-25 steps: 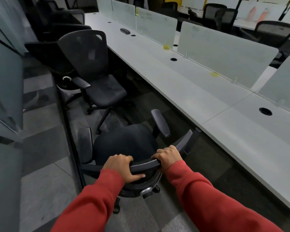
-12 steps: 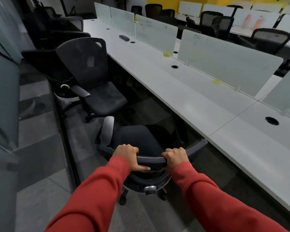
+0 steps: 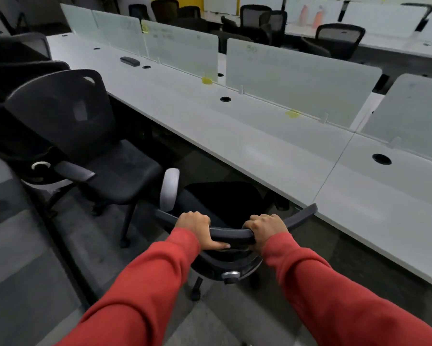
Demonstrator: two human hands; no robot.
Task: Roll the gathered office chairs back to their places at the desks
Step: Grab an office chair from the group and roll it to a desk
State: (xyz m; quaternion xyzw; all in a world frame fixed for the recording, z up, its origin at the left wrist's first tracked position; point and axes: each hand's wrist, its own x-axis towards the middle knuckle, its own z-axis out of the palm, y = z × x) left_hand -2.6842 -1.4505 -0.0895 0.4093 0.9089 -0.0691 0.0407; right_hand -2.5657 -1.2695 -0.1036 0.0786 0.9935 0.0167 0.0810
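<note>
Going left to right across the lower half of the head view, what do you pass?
Empty chair → pale armrest → left hand → gripped chair back → right hand → round cable hole.

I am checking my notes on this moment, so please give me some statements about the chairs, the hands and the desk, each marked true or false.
1. The left hand and the right hand both grip the backrest top of the held chair. True.
2. The sleeves are blue. False: they are red.
3. A second black chair stands left of the held one. True.
4. A laptop lies open on the white desk. False: no laptop shows; a small dark object lies near its far end.
</note>
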